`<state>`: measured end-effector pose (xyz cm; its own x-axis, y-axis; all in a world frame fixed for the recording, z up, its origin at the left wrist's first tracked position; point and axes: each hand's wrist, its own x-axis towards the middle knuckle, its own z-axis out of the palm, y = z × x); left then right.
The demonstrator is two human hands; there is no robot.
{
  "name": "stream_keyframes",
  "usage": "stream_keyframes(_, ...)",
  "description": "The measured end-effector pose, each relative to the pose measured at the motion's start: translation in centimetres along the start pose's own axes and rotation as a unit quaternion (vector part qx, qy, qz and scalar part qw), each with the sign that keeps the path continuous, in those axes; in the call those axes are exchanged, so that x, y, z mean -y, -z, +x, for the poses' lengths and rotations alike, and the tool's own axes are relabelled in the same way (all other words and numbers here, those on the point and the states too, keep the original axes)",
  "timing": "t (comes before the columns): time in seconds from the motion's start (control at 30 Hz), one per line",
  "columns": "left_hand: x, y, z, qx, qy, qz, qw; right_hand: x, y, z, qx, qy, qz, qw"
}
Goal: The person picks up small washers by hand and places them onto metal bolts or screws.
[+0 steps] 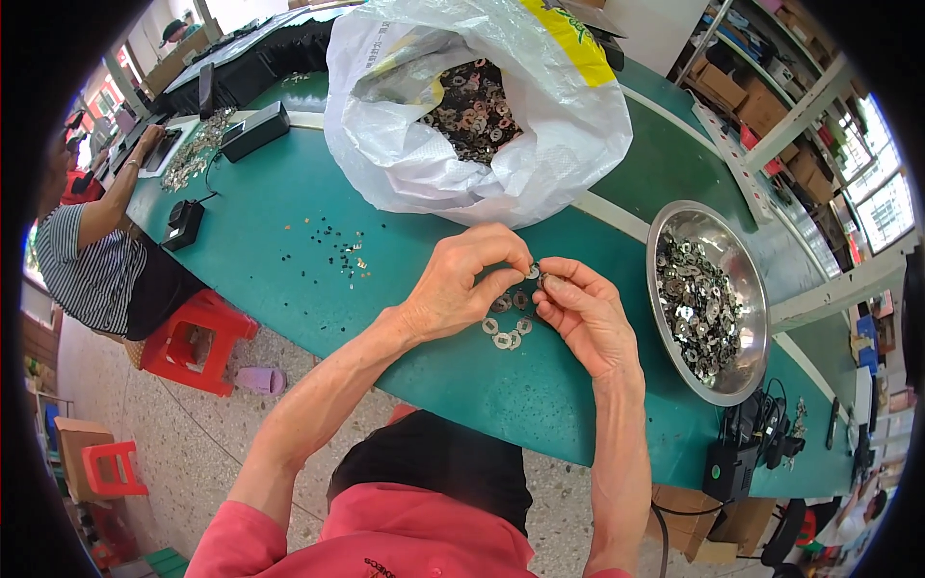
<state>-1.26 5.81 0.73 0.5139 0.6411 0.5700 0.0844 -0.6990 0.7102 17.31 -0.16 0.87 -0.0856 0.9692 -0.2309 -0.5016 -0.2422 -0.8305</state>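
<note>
Carefully now: with my left hand (472, 275) I pinch a small ring-shaped metal piece (533, 273) between thumb and forefinger, over the green tabletop (443, 405). My right hand (586, 313) meets it fingertip to fingertip; I cannot tell whether that grip pinches the piece or only touches it. I'd use light pressure at the rim, with steady wrists, and avoid brushing the loose rings (502, 341) lying just nearer me.

The head camera looks down from close above left hand (465, 276) and right hand (590, 320)
</note>
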Motion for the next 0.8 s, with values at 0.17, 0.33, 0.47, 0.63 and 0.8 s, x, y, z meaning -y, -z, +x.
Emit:
stream_keyframes(0.17, -0.1, -0.5, -0.1, 0.011, -0.042, -0.008, 0.999, -0.3, 0.2, 0.1, 0.013, -0.006, 0.040, 0.999)
stream_keyframes(0.33, -0.2, -0.7, -0.1, 0.025, -0.092, -0.015, 0.995, -0.4, -0.2, 0.0, 0.056, -0.019, 0.095, 0.994)
stream_keyframes(0.47, -0.7, -0.6, 0.0, 0.025, -0.081, -0.013, 0.996, -0.6, -0.2, 0.0, 0.044, -0.028, 0.101, 0.994)
stream_keyframes(0.63, -0.2, 0.0, 0.3, 0.000, -0.046, 0.015, 0.999, -0.3, 1.2, 0.2, 0.030, -0.011, 0.091, 0.995)
stream_keyframes(0.8, 0.7, 0.8, 0.0, 0.056, -0.056, 0.118, 0.990, 0.3, 0.5, 0.2, 0.001, 0.016, 0.069, 0.998)
